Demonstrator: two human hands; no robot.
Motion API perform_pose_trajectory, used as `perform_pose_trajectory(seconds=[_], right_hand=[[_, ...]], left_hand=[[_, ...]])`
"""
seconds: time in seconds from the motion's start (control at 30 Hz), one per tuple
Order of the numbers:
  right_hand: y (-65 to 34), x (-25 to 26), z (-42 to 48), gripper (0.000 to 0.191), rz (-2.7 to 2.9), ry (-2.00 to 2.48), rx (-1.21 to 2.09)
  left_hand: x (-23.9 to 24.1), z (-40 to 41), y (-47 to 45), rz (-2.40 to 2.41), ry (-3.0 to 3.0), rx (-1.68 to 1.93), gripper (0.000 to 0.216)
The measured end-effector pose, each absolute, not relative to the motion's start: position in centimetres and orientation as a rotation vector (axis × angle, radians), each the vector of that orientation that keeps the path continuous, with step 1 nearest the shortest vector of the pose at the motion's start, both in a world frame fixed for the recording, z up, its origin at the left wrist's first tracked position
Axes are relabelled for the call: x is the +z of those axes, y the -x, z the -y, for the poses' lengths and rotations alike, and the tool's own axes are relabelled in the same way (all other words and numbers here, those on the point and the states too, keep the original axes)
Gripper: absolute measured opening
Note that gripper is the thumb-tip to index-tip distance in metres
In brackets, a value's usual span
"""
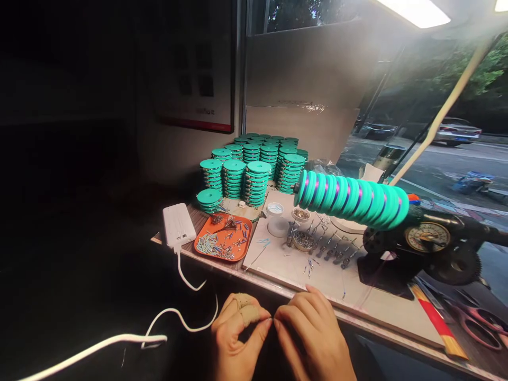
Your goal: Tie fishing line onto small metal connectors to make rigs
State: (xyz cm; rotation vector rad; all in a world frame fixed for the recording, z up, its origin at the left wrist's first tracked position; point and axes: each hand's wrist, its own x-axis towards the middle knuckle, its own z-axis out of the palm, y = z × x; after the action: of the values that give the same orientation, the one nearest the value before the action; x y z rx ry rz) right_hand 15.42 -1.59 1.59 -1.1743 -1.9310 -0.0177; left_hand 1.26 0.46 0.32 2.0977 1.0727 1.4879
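My left hand (238,333) and my right hand (313,333) are low in front of the table edge, fingertips pinched together and almost touching each other. Whatever sits between the fingertips is too small to make out. A bandage wraps my left index finger. Just beyond the hands lies a pale work board (278,259) with small metal parts (333,253) scattered on it. A row of teal spools (351,199) sits on the shaft of a black winding machine (432,248) to the right.
Stacks of teal spools (254,166) stand at the back. An orange tray (223,239) holds small tubes and hooks. A white power pack (177,225) trails a white cable (119,338). Small cups (277,218) and a dish (304,241) sit mid-board. Red scissors (482,323) lie at right.
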Motion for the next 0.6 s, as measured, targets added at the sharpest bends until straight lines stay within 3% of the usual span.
perform_pose_trajectory(seconds=[0.6], right_hand=[[-15.3, 0.7, 1.0, 0.017, 1.984, 1.213, -0.243]], left_hand=[[1.2, -0.3, -0.9, -1.22, -2.434, 1.421, 0.014]])
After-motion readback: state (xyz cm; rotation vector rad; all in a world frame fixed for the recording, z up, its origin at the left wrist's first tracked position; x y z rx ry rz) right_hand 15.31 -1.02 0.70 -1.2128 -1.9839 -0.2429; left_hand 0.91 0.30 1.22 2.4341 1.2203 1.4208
